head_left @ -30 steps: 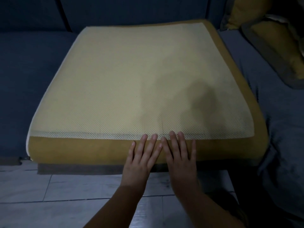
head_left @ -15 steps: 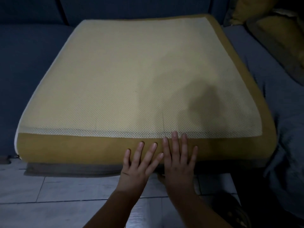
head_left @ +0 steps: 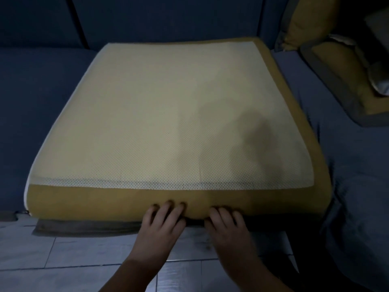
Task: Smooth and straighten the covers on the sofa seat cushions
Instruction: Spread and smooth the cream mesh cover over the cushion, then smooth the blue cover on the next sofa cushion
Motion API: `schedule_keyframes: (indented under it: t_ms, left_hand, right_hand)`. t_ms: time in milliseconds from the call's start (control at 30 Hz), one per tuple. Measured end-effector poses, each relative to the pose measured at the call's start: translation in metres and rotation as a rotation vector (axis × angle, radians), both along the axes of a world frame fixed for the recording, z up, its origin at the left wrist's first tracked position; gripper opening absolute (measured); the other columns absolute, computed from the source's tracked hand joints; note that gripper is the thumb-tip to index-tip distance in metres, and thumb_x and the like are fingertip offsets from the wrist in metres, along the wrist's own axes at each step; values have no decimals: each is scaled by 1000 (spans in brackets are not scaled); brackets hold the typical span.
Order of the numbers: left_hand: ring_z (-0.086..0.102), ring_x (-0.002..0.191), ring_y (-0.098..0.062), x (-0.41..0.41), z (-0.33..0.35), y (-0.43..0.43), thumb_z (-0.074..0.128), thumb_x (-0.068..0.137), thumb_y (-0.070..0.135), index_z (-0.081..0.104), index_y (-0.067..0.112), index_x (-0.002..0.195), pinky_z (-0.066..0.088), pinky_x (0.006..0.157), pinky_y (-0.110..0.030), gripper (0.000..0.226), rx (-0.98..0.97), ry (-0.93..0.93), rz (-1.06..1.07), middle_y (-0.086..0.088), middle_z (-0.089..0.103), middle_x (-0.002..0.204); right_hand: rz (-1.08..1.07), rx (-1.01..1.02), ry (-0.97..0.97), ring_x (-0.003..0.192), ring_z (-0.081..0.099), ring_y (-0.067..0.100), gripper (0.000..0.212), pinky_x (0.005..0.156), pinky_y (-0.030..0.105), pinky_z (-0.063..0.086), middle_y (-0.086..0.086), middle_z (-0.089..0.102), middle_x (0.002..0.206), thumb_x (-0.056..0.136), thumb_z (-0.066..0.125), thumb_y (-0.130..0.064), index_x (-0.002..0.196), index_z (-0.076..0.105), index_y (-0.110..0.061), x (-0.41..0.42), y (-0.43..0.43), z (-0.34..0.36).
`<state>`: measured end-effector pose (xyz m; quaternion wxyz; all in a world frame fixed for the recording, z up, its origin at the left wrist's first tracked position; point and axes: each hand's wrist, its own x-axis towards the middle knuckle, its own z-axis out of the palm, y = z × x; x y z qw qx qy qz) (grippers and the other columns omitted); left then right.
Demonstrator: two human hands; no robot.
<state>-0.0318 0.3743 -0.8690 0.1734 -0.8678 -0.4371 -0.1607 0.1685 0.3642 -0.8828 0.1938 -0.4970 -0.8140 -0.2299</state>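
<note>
Both hands have slid down from the top seam and parted. The left hand (head_left: 162, 225) and right hand (head_left: 228, 228) grip the lower front edge of the seat cushion (head_left: 172, 114) with curled fingers. It lies flat mid-frame, its mustard band facing the lower edge and its sides running up toward the blue sofa (head_left: 168, 15) back.

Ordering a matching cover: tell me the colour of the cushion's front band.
Mustard yellow; the front band shows best in the head view.
</note>
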Motion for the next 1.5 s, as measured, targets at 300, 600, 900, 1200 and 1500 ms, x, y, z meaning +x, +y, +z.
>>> schedule_keyframes:
  t_ms: [300, 600, 900, 1200, 1500]
  left_hand:
    - [55, 67, -17, 16, 6, -5, 47, 70, 22, 70, 21, 80, 40, 66, -31, 25, -149, 75, 29, 3, 62, 75]
    - [37, 74, -17, -11, -38, 7, 47, 88, 17, 51, 24, 91, 30, 66, -30, 9, 105, 236, -161, 3, 42, 88]
    - [50, 62, -16, -10, -11, 5, 42, 81, 9, 65, 19, 72, 30, 63, -28, 27, -78, 213, -151, 2, 56, 67]
    - [56, 51, -15, -2, 51, 0, 53, 38, 3, 65, 18, 67, 40, 46, -18, 35, -462, 97, 2, 3, 57, 61]
    - [57, 57, -11, -7, 202, 15, 79, 27, 1, 64, 22, 73, 27, 42, -15, 53, -573, 36, 111, 8, 59, 68]
  right_hand:
    - [41, -97, -1, 59, 50, 19, 26, 65, 31, 37, 0, 52, 60, 81, 50, -15, 59, 60, -23, -19, -2, 6]
    - [414, 134, -215, 83, 48, 12, 25, 78, 29, 35, -11, 63, 90, 96, 41, -19, 92, 64, -28, 0, 37, -26]
    - [358, 155, -228, 91, 46, 14, 12, 81, 31, 35, -7, 58, 94, 89, 55, -23, 98, 62, -23, 3, 23, -37]
    - [251, -102, -8, 51, 46, 17, 25, 57, 29, 34, 2, 47, 56, 79, 51, -2, 60, 55, -17, -17, 15, 26]
    - [214, -484, -200, 48, 46, 14, 33, 38, 22, 20, 0, 50, 59, 47, 78, -17, 70, 54, -17, -9, 29, 190]
